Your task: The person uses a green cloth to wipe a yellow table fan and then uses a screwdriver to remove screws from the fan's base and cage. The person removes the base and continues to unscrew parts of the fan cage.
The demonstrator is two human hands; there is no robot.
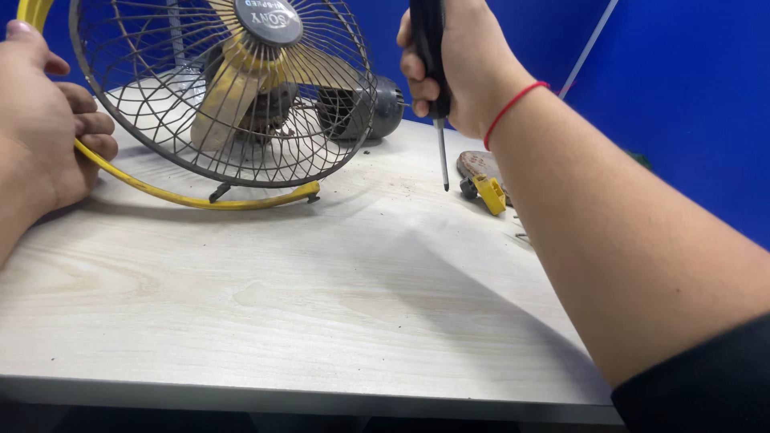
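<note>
Near the table's far left corner, fan on its side, probably light but awkward, thin wire cage bendable, best held by yellow rim where left hand curls; right hand fisted round upright screwdriver.

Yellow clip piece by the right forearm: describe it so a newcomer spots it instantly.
Start at the pale wood-grain table, then go to its far right side, beside the right hand holding the screwdriver. The small yellow plastic piece lies against a dark rounded part, the only bright yellow item there.
</note>
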